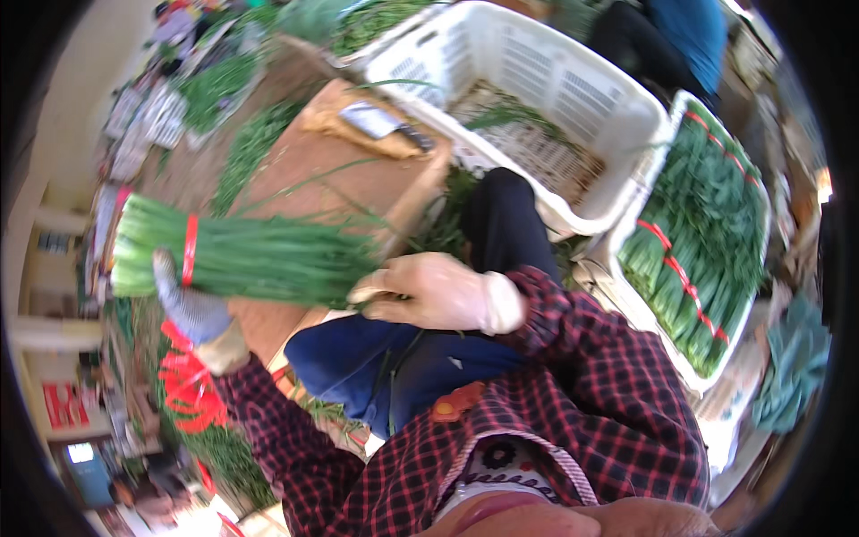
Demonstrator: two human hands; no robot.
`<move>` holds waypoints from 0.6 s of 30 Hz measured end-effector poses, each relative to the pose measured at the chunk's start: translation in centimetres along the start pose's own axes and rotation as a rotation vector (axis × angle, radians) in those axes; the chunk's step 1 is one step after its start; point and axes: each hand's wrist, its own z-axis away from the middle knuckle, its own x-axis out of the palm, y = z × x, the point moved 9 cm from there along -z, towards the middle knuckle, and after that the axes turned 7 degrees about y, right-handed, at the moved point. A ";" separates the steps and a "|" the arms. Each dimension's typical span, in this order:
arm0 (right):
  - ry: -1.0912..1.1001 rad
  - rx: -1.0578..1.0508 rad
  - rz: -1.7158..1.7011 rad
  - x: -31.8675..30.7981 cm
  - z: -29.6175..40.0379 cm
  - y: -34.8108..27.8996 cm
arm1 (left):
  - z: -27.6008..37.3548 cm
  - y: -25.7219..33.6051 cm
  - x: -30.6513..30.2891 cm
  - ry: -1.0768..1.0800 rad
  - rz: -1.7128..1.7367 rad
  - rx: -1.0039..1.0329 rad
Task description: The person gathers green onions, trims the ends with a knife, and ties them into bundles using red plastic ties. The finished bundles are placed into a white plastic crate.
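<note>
A thick bundle of green chives (268, 258) lies sideways in front of me, over a brown board (288, 181). A red tie (190, 250) circles it near the pale stem ends. My left hand (198, 312), in a grey-blue coated glove, grips the bundle from below beside this tie. At the other end, my right hand (429, 288) in a whitish glove closes around the leaf tips; its fingertips are partly hidden. On the board's far part, a cleaver (372, 121) with a dark handle rests on a yellowish block (322, 121).
A white plastic crate (644, 141) with some loose leaves stands beyond my knee. To its right, another white crate (711, 386) holds red-tied bundles (698, 235). Red strips (191, 389) hang by my left arm. Another person's leg (631, 50) is near the crates.
</note>
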 end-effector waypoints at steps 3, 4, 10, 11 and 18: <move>-0.216 0.357 -0.838 3.2 -1.1 2.5 | 6.4 4.0 7.8 -0.498 -0.692 0.941; -0.256 0.331 -0.971 4.4 -1.0 3.1 | 6.1 3.4 8.3 -0.437 -0.656 0.803; -0.246 0.522 -1.538 5.4 -1.5 3.4 | 17.1 3.2 15.4 -0.682 -0.994 1.262; -0.120 0.565 -1.629 4.7 -1.0 5.4 | 19.1 1.9 16.3 -0.908 -0.929 1.208; -0.119 0.860 -1.951 9.1 4.9 11.4 | 23.7 -7.1 10.5 -1.083 -1.398 0.890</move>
